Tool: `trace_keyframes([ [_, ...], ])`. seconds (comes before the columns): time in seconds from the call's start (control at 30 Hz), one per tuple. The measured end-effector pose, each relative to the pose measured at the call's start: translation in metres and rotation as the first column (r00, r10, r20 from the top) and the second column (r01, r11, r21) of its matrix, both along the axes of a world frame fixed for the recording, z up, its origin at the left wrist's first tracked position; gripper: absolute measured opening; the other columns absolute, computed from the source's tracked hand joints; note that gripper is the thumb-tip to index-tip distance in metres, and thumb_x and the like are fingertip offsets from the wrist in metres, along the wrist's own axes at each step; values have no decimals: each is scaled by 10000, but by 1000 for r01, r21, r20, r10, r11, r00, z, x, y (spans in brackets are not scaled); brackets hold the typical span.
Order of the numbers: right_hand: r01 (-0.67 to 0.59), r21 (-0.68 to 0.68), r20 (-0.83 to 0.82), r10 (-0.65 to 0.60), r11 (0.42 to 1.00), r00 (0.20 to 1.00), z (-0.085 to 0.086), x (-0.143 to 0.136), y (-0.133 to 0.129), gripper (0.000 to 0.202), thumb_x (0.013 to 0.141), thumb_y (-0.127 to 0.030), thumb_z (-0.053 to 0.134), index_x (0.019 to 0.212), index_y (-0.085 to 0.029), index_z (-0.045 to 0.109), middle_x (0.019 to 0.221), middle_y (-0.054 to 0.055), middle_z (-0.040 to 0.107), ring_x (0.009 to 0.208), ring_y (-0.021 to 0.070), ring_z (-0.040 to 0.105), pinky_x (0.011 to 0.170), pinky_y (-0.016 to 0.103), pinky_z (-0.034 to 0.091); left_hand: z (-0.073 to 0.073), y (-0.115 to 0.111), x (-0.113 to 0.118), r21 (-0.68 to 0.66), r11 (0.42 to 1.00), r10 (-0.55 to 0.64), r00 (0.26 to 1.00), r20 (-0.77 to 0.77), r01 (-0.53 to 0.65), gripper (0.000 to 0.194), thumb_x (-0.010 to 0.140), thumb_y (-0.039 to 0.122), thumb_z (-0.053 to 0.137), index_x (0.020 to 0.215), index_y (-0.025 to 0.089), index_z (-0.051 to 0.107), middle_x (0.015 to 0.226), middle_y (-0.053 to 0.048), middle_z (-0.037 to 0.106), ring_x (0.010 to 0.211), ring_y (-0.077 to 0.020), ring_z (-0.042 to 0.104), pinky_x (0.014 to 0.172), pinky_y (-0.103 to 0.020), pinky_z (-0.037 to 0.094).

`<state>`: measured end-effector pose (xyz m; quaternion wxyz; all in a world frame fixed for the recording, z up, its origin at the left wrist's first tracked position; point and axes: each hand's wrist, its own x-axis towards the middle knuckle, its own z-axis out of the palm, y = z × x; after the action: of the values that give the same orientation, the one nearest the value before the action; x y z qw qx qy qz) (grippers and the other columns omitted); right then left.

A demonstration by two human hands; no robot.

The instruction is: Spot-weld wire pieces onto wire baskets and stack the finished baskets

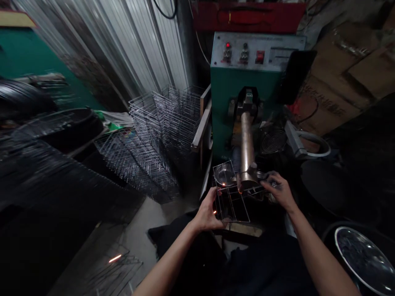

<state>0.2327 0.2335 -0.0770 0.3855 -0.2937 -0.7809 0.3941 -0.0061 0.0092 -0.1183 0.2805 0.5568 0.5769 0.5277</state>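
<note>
My left hand (207, 213) is closed on the left side of a small rectangular wire rack (233, 201), thumb up along its edge. The rack lies under the thick metal arm (247, 144) of a green spot welder (222, 111). A copper-coloured electrode tip (238, 183) meets the wires, with an orange glow at the contact. Small sparks show near my left fingers. My right hand (280, 190) is pinched at the right of the arm's end; what its fingers hold is too dark and blurred to name.
Stacked wire racks (166, 119) stand left of the welder. Another spark streaks over loose wires (115, 271) on the floor. Cardboard boxes (333, 90) are at the right, with a shiny round-rimmed object (364, 257) below. A wooden bar (202, 127) juts out beside the machine.
</note>
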Motion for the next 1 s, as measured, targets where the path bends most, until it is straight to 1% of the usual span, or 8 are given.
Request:
trace_keyframes([
  [0.13,-6,-1,-3,6,1000,1000,-1,1,0,460,820,-596,795,646,-206,622,864,38,607,862,220,584,803,331,437,-5,-1,-4,-6,1000,-23,1000,-20,23,1205,486,244,921,1505,217,278,1466,-160,502,1360,-384,537,1201,-558,428],
  [0.23,-13,-5,2,13,1000,1000,-2,1,0,477,824,-604,784,623,-207,611,853,37,597,845,215,575,806,331,438,-5,-1,-5,-4,1000,-26,999,-23,26,1194,491,282,931,1491,213,282,1463,-166,494,1373,-384,527,1211,-561,416],
  [0.5,23,-7,2,-23,1000,1000,2,3,-6,507,814,-685,738,681,-206,636,884,66,651,872,240,613,831,349,473,17,-4,4,-19,1000,2,999,-40,-2,1054,530,234,855,1443,207,327,1379,-139,560,1303,-347,577,1188,-527,438],
  [0.6,82,-40,-14,-83,996,996,-6,22,-17,453,875,-664,679,922,-215,635,1041,82,694,962,251,647,880,357,505,18,-28,19,-30,999,28,1000,8,-28,1052,510,245,876,1420,228,346,1343,-121,572,1274,-344,592,1158,-512,463],
  [0.73,232,-23,85,-230,972,970,-30,67,-47,529,952,-646,547,1272,-225,553,1260,122,681,1127,282,664,951,409,541,9,-87,49,-78,992,114,967,230,-98,943,545,252,884,1355,265,401,1246,-92,593,1185,-306,624,1060,-458,523],
  [0.8,274,69,198,-282,959,939,-35,87,-67,546,993,-610,466,1356,-213,559,1280,129,692,1166,299,669,983,446,544,3,-115,65,-106,987,157,878,452,-122,872,548,269,900,1296,285,453,1189,-67,606,1121,-282,653,983,-417,557],
  [0.87,288,190,238,-329,938,914,-26,99,-83,534,1019,-553,417,1385,-205,593,1297,123,699,1203,300,665,1023,456,536,-1,-135,80,-134,981,191,711,676,-137,799,568,336,919,1247,283,501,1129,-56,618,1070,-278,685,909,-391,577],
  [1.0,255,375,226,-354,891,908,30,99,-93,475,1019,-437,441,1336,-184,689,1293,107,711,1190,288,683,1046,407,538,1,-162,110,-218,972,236,359,903,-92,609,676,516,884,1148,250,606,1018,-66,674,1028,-309,733,896,-436,585],
])
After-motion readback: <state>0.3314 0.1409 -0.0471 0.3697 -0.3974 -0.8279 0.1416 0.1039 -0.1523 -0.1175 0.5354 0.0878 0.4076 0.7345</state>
